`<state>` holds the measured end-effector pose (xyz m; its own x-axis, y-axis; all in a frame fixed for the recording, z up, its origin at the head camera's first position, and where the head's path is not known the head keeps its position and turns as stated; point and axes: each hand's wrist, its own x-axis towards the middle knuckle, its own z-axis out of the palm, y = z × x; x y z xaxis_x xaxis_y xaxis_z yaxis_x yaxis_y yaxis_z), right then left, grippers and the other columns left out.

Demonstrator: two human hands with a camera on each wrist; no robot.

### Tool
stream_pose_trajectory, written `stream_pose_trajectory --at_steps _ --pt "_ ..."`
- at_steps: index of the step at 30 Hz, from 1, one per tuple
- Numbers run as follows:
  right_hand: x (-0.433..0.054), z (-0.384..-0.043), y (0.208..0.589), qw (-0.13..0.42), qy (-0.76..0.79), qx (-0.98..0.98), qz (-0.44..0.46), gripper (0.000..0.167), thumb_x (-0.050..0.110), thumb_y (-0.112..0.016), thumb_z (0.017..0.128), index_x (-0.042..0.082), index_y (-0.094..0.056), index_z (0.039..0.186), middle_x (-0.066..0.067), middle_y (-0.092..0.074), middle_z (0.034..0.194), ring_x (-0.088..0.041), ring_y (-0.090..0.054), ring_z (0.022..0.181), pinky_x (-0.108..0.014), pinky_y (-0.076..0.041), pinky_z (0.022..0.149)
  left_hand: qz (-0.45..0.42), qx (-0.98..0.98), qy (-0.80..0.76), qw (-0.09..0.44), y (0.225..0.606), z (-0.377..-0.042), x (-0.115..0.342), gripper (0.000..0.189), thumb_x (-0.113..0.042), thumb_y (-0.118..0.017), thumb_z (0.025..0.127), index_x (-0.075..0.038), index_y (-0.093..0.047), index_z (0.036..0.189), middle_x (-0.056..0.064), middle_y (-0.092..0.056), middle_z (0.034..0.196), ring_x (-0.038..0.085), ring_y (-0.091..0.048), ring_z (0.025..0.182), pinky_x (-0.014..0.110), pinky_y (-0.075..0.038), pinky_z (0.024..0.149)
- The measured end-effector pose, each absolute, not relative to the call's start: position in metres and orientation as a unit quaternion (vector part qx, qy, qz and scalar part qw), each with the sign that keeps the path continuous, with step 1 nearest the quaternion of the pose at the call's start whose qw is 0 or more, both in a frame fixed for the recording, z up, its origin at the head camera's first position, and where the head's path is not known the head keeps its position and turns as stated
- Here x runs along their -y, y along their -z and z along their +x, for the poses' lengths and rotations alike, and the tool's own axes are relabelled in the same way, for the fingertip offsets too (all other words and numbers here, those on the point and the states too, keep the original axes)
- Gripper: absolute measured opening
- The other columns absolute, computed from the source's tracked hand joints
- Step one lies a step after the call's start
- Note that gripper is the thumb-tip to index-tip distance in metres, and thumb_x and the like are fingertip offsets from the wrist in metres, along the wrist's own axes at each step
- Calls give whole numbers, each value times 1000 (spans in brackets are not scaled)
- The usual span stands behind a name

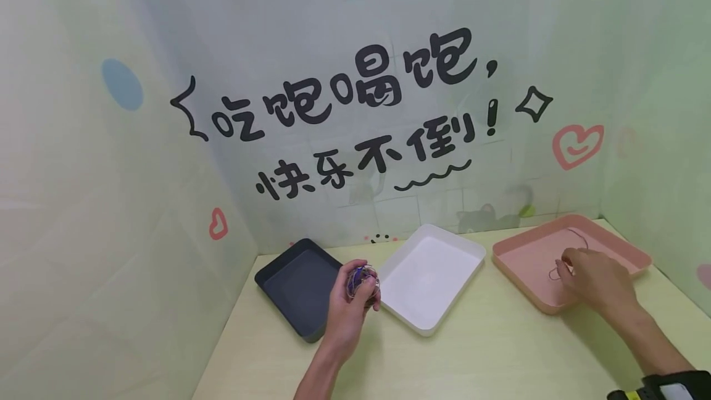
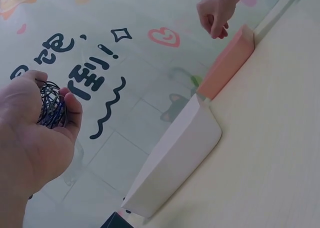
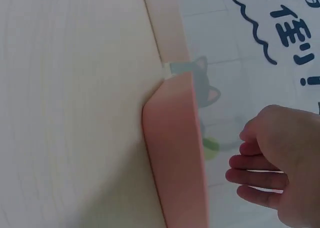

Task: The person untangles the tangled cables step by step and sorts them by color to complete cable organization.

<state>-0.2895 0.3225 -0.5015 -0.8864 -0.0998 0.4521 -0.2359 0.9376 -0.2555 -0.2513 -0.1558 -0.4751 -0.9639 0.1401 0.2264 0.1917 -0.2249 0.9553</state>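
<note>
My left hand [image 1: 347,310] grips a ball of tangled thin wire-like strands [image 1: 362,281], dark with blue and purple among them. It is raised in front of the gap between the dark tray and the white tray. In the left wrist view, my fingers curl around this tangle [image 2: 51,105]. At the right, my right hand [image 1: 597,279] hovers over the pink tray [image 1: 522,273], fingers bent and slightly apart in the right wrist view. Thin loose strands [image 1: 579,237] show by the hand against the tray, partly hidden behind it. No strand shows between the right fingers [image 3: 257,179].
A dark tray [image 1: 297,283] stands at the left and a white tray [image 1: 428,276] in the middle of the pale tabletop [image 1: 472,357]. Printed curtains [image 1: 344,17] enclose the back and both sides, close behind the trays.
</note>
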Motion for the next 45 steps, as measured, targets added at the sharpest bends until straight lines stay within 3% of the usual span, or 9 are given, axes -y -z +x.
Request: stream_pose_trajectory --at_steps 5,8,12,18,21,28,35,40,45 --pt "-274 -283 489 329 -245 899 156 13 5 -85 90 3 -81 103 -13 -83 95 -36 -76 83 -42 -57 68 -145 635 759 9 475 -251 148 42 -16 -65 115 -13 -45 151 9 -60 130 15 -64 91 23 -57 74" --pt "-243 -278 482 373 -291 855 211 27 -1 -90 84 5 -82 110 -10 -85 104 -34 -78 96 -24 -58 86 -154 639 753 -3 476 -250 143 42 -16 -66 114 -12 -42 149 8 -61 128 13 -63 90 23 -55 73" --pt "-207 -268 473 350 -346 832 254 36 -1 -90 87 9 -81 121 -4 -84 116 -23 -77 106 -5 -47 101 -167 643 747 -12 476 -250 136 43 -15 -66 113 -5 -40 147 7 -63 125 12 -60 86 23 -52 71" --pt "-169 -253 459 253 -389 843 271 33 13 -87 99 20 -78 131 8 -82 127 -7 -75 110 -25 -59 98 -185 676 713 -15 475 -249 128 41 -14 -69 110 -4 -43 141 7 -65 118 10 -59 81 23 -51 69" --pt "-154 -251 451 235 -396 838 293 32 16 -86 100 24 -78 131 10 -81 129 -8 -75 114 -30 -61 99 -202 695 689 -15 474 -249 125 41 -12 -70 109 -3 -43 139 14 -67 122 8 -61 83 21 -53 70" --pt "-124 -258 441 217 -447 785 370 18 5 -82 102 20 -82 113 6 -83 108 -7 -73 99 -30 -62 88 -246 714 655 -25 471 -246 120 40 -11 -72 107 -2 -44 135 37 -66 134 5 -70 105 19 -60 86" --pt "-114 -258 443 164 -471 788 362 10 9 -81 103 19 -81 98 13 -75 90 -2 -63 84 -29 -54 76 -269 742 615 -9 470 -243 119 39 -17 -76 104 -9 -50 132 23 -71 125 6 -69 100 20 -60 83" --pt "-111 -258 446 146 -479 790 355 14 12 -83 102 23 -80 95 14 -73 87 -1 -61 79 -26 -52 74 -267 746 610 -9 470 -242 119 38 -19 -77 103 -10 -52 129 15 -69 122 7 -68 98 21 -59 80" --pt "-110 -258 447 147 -477 791 353 18 10 -83 102 26 -79 95 14 -72 86 -1 -61 79 -24 -51 74 -248 733 633 -11 471 -242 117 29 -21 -73 109 -9 -53 127 10 -67 117 6 -68 90 22 -59 74"
